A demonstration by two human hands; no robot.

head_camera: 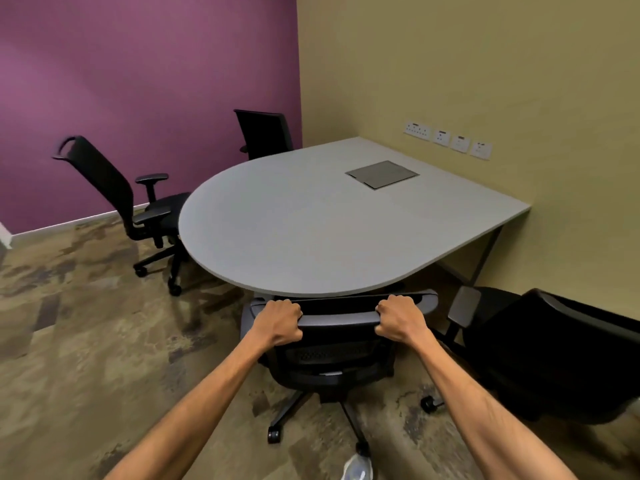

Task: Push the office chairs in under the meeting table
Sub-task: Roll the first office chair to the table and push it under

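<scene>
A grey meeting table [311,223] with a rounded near end stands against the beige wall. Directly in front of me is a black mesh office chair [337,362], its seat tucked beneath the table's rounded edge. My left hand [278,322] and my right hand [398,318] both grip the top bar of its backrest. A second black chair [117,199] sits at the table's left, angled with its seat partly under the edge. A third chair [265,133] stands at the far side by the purple wall. A fourth chair [550,355] is at my right, away from the table.
A grey cable hatch [382,174] is set into the tabletop. Wall sockets [448,139] line the beige wall. A dark table leg [486,252] stands at the right. Patterned carpet [86,341] spreads to the left. My white shoe [356,467] shows at the bottom.
</scene>
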